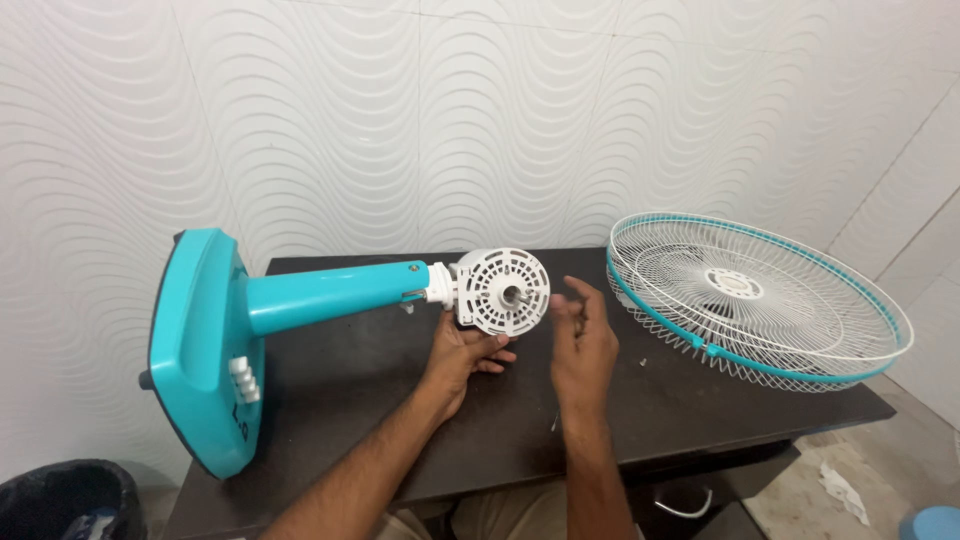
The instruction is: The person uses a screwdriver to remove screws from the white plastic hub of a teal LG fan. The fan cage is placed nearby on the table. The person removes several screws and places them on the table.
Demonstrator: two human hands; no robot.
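A teal fan (300, 300) lies on its side across the dark tabletop (700, 400), its broad base (200, 350) hanging past the left edge and its column running level toward the middle. Laid flat like this, the white motor head (503, 291) faces the person, so the front of it is easy to reach.

The left hand (462, 352) sits under the motor head, palm up, fingers curled against its lower edge; it appears to prop the head and keep it from rolling. The right hand (582, 335) hovers just to the right of the head, fingers loosely spread and clamped on nothing that I can make out, though the fingertips are a little blurred.

The motor head is a round white disc with rings of slots cut through it and a short metal shaft (513, 294) at its centre. No blade and no guard are on it. A white neck piece joins it to the teal column.

The guard (760, 300), a white wire dish with a teal rim, rests well apart on the right end of the tabletop, out of the way of the hands. A black bin (60, 495) stands on the floor at lower left.
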